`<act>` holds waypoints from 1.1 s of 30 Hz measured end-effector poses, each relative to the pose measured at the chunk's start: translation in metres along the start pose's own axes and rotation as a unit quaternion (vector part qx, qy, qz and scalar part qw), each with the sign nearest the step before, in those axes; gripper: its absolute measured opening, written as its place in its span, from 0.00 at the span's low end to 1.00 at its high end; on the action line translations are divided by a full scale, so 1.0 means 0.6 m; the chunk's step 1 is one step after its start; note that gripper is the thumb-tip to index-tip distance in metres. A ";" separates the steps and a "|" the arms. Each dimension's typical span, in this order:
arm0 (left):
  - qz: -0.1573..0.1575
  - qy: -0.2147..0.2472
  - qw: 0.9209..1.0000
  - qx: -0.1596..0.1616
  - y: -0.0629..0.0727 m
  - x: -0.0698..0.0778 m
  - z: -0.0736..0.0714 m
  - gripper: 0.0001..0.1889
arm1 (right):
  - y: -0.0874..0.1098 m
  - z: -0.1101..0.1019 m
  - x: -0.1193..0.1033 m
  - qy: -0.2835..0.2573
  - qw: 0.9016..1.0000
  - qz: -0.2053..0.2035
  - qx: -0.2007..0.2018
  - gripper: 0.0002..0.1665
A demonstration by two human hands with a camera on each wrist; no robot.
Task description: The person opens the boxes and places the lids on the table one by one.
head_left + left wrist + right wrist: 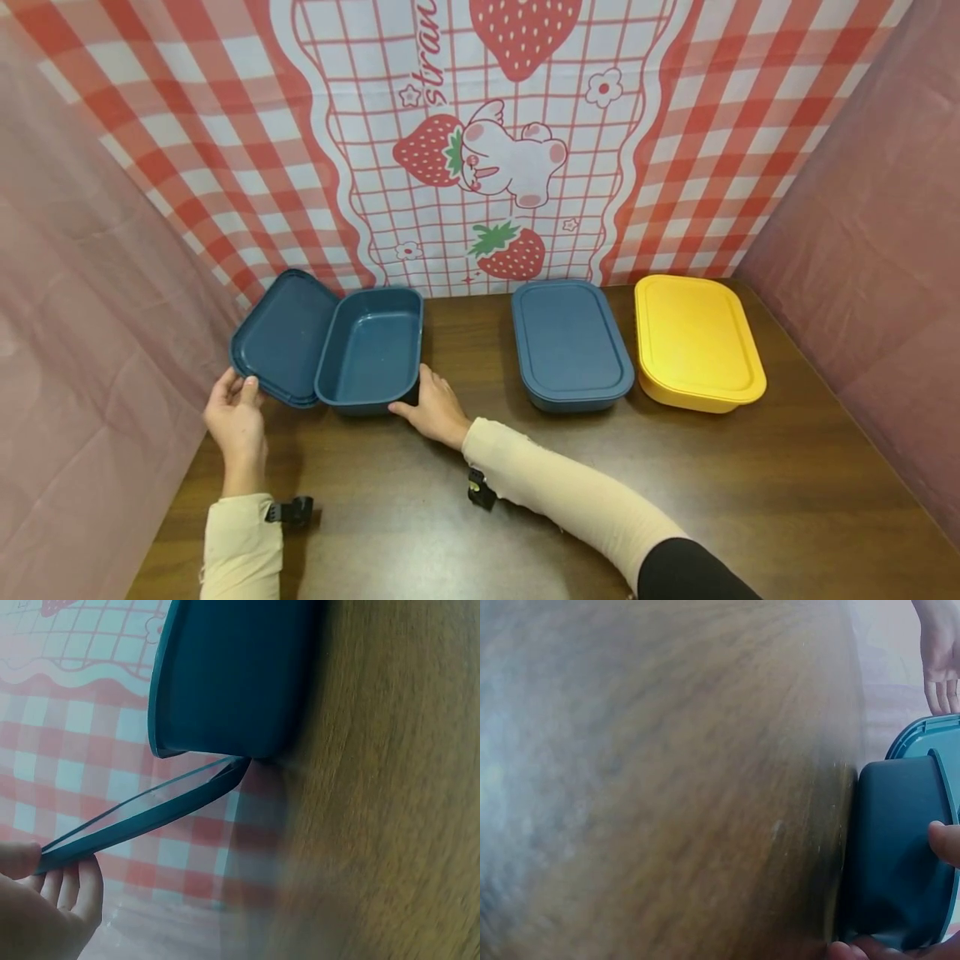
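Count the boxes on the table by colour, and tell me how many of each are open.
Blue: 2 (1 open blue box, 1 closed blue box)
Yellow: 1 (closed yellow box)
Total: 3 boxes, 1 of them open

The left wrist view's top edge cropped the open blue box (229,682). In the right wrist view, the tabletop (667,787) was blurred, the right hand (435,410) mostly cropped. The head view cropped both sleeves (242,542) below.
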State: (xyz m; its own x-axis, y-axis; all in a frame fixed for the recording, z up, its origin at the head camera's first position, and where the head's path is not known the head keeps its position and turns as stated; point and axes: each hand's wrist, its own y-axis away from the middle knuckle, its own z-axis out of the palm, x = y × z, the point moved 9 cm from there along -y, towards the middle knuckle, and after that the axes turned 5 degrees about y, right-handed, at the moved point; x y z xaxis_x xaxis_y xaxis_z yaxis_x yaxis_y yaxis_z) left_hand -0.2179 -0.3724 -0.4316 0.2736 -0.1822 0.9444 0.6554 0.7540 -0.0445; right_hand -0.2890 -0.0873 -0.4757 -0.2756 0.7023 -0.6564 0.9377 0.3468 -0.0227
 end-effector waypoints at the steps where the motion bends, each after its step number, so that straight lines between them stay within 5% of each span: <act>1: -0.003 0.004 1.000 0.002 0.000 -0.001 -0.001 0.20 | 0.000 0.000 0.000 0.000 1.000 0.001 -0.001 0.52; 14: -0.041 -0.041 0.998 0.030 -0.006 -0.011 -0.018 0.22 | -0.001 -0.005 -0.004 0.000 1.000 -0.013 0.020 0.48; 22: -0.079 -0.123 0.988 0.042 -0.013 -0.019 -0.031 0.24 | -0.003 -0.005 -0.005 0.005 1.000 -0.009 0.011 0.49; 33: -0.103 -0.157 0.981 0.055 -0.018 -0.028 -0.044 0.26 | -0.009 -0.002 0.001 0.002 1.000 -0.001 -0.001 0.51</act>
State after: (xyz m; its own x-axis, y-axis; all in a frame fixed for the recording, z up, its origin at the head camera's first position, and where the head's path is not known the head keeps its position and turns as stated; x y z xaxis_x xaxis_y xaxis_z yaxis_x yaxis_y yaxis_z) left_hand -0.2110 -0.3942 -0.4553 -0.0983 -0.1483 0.9840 0.5886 0.7886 0.1777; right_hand -0.2946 -0.0882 -0.4749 -0.2779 0.7042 -0.6534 0.9370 0.3486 -0.0228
